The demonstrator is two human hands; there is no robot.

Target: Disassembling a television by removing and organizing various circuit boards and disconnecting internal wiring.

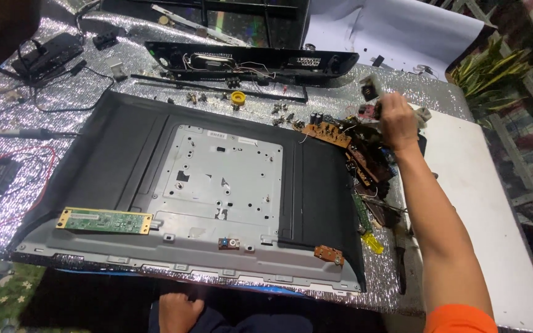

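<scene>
A flat screen panel [124, 154] lies face down on the silver-covered table, its grey metal backplate [223, 172] bare. My right hand [396, 120] reaches to the far right past the panel's corner and grips a small blurred component [371, 87] above a heap of brown circuit boards [365, 154]. My left hand [179, 311] rests in a loose fist on my lap below the table's front edge, holding nothing. A green circuit strip [105, 221] sits at the panel's lower left.
A black speaker bar with wires [248, 61] lies behind the panel, with loose screws and a yellow ring [237, 97]. A screwdriver [400, 259] lies at the right, a white board [488, 203] beyond it, cables and a black adapter [47, 55] at far left.
</scene>
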